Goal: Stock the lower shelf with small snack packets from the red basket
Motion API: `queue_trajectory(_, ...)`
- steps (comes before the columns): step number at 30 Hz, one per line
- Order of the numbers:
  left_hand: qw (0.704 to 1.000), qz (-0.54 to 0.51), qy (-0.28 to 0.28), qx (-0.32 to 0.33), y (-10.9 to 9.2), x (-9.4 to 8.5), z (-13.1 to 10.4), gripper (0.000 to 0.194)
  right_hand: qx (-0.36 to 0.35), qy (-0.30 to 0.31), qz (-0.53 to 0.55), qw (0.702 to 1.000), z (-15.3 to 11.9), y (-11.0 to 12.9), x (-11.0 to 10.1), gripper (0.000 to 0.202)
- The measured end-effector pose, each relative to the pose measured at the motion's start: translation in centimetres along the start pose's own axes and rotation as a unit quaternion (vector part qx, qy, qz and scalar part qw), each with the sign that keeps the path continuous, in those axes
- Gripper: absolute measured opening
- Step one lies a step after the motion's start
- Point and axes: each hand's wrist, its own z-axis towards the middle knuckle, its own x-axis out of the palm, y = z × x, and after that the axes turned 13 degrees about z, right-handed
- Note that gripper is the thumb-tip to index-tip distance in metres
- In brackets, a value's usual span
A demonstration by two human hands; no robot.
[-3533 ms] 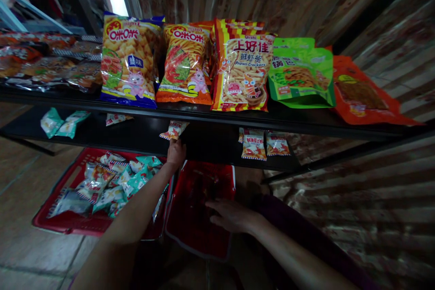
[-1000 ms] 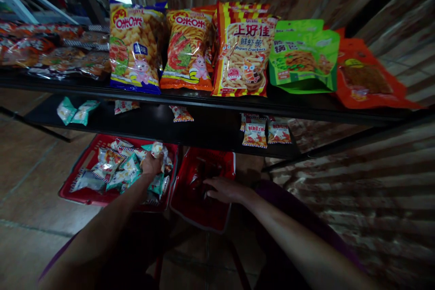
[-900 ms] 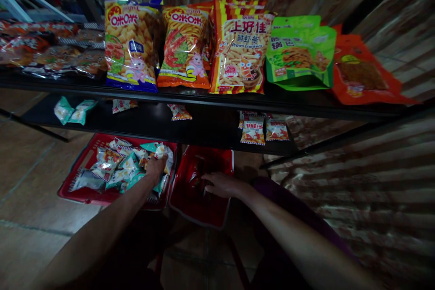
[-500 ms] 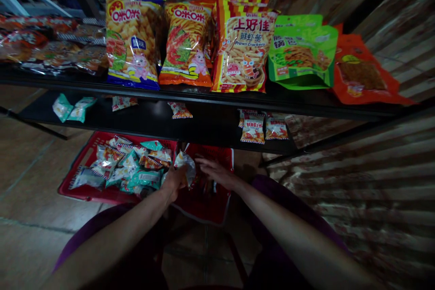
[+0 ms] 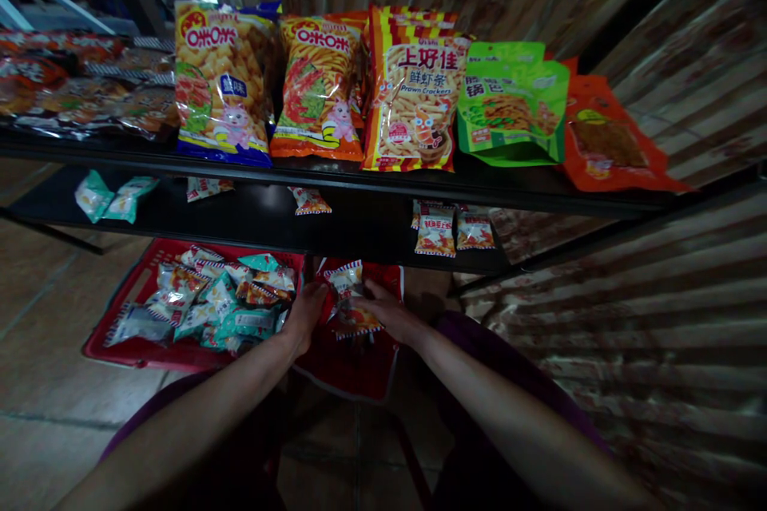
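Note:
Over the right-hand red basket, my left hand is closed at the left edge of some small snack packets, on something red that I cannot make out. My right hand has its fingers wrapped on the right side of a small snack packet with an orange and white wrapper. Another white packet shows between the two hands. To the left, a red basket holds several small packets in teal, white and orange.
Large snack bags stand on the upper black shelf. On the lower shelf lie several small packets, such as a teal pair at left. A corrugated, patterned wall rises at right.
The white packet in my left hand has left its grasp. Orange and white packets now show between my hands, and my right hand has closed on one. The view has shifted slightly.

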Motion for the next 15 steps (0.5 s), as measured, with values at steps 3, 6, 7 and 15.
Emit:
queue_trajectory(3,0.986,-0.144,0.037,-0.080,-0.5,-0.6,0.1,0.026,0.045,0.010,0.074,0.996,-0.7,0.7,-0.1,0.047)
queue_trajectory(6,0.953,-0.272,0.082,-0.103,-0.8,-0.8,0.0,0.022,0.074,0.020,0.119,0.990,-1.2,1.2,0.1,0.046)
queue_trajectory(7,0.946,-0.294,0.089,-0.103,-0.9,-0.8,0.0,0.022,0.076,0.022,0.124,0.989,-1.3,1.3,0.1,0.046)
queue_trajectory(15,0.935,-0.341,0.040,-0.083,-1.1,-0.8,0.1,0.029,-0.002,0.093,0.131,0.987,-0.8,0.5,0.2,0.062)
